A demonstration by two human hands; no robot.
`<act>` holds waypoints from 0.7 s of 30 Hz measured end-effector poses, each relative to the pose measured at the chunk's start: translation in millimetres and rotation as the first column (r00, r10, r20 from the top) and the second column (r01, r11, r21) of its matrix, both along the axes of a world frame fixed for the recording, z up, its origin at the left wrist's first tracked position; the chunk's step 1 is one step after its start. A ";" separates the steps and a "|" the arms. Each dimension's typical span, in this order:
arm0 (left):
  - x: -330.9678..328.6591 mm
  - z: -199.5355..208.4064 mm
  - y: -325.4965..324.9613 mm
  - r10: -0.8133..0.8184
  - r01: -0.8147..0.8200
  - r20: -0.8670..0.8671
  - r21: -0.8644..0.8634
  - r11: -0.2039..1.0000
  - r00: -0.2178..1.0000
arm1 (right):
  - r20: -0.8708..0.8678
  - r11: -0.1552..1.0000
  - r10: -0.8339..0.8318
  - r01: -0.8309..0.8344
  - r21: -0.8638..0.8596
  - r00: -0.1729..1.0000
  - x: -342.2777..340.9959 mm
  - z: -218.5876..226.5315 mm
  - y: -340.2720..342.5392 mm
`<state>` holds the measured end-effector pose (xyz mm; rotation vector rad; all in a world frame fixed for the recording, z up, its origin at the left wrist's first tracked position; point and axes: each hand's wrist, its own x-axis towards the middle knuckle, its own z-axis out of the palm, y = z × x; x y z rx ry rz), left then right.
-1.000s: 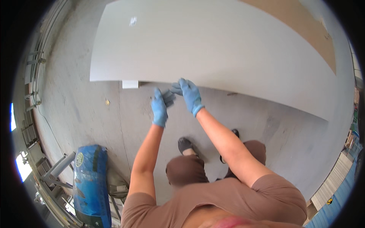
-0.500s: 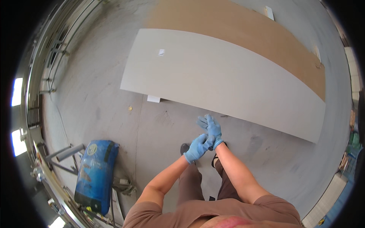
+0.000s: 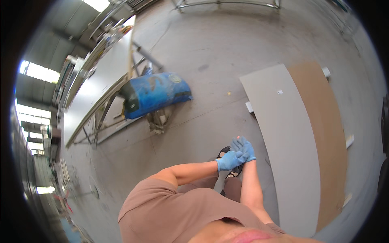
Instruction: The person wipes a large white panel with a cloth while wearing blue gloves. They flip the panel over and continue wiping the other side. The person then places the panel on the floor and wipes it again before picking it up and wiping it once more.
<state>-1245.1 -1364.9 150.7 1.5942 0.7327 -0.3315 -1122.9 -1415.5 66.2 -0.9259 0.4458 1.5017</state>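
Observation:
Both my hands wear light blue work gloves and meet in front of my body, above my shoes. My left hand (image 3: 230, 160) is closed against the palm side of the other glove, near its thumb; the exact grip is partly hidden. My right hand (image 3: 247, 149) has its fingers stretched out, palm turned toward me, and a pinkish spot shows at one fingertip. Right of the hands lies a long light grey panel (image 3: 289, 141), low over the floor, with a small white label (image 3: 280, 92). It overlaps a brown panel (image 3: 324, 133).
A white block (image 3: 249, 107) sticks out beneath the grey panel's edge. To the left, a full blue sack (image 3: 158, 94) rests by a long table (image 3: 101, 83) with a pale top and metal legs. A metal frame (image 3: 227, 4) stands at the far side.
My view has turned left, so the panels now sit at the right and the sack and table show more fully. My hands stay together; the right palm now faces me more.

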 end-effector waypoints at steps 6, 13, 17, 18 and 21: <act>-88.0 94.2 19.1 0.387 -0.386 0.004 -0.051 0.921 0.922 | 0.630 0.998 0.004 -0.043 0.047 0.776 -76.4 74.5 80.2; -220.5 149.4 65.7 0.650 -0.621 0.094 -0.223 0.752 0.754 | 0.759 0.967 0.084 -0.236 0.094 0.646 -195.2 119.2 164.0; -328.5 147.7 121.5 0.743 -0.715 0.041 -0.243 0.655 0.668 | 0.745 0.949 0.084 -0.281 0.143 0.662 -286.0 142.9 238.0; -358.8 146.4 140.3 0.745 -0.707 0.094 -0.255 0.659 0.660 | 0.748 0.946 0.092 -0.292 0.141 0.658 -308.4 150.7 256.1; -429.6 153.5 183.3 0.919 -0.892 0.116 -0.223 0.393 0.376 | 0.725 0.951 0.157 -0.302 0.073 0.670 -364.0 181.1 321.1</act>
